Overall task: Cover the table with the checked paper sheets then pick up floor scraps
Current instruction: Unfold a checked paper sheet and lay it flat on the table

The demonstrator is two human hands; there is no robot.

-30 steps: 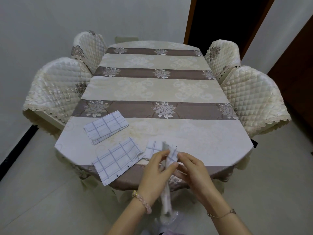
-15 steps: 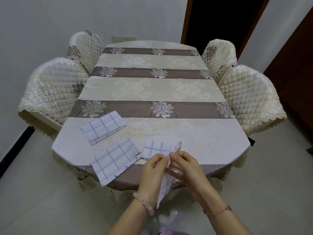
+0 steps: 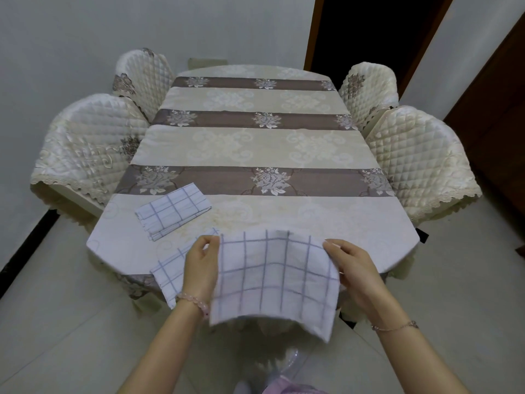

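Left hand [image 3: 200, 267] and right hand [image 3: 355, 273] each pinch a side edge of one checked sheet [image 3: 274, 280], held partly unfolded over the counter's [image 3: 312, 217] near edge. Two folded sheets [image 3: 173, 210] lie near-left. Covering step barely begun; next, open it fully and lay it flat.

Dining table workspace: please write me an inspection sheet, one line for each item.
Surface: oval dining table under a cream cloth with brown floral stripes; mostly uncovered.
Job's things: one partly unfolded checked paper sheet held over the near edge; a folded checked sheet lying flat near the left; another folded sheet overhanging the near edge, partly behind the left hand.
Clutter: clear plastic wrapper on the floor below the hands.
Grippers: left hand and right hand each pinch a side of the held sheet.
Cables: nothing seen.
Surroundings: four quilted chairs, white walls, dark doorway.
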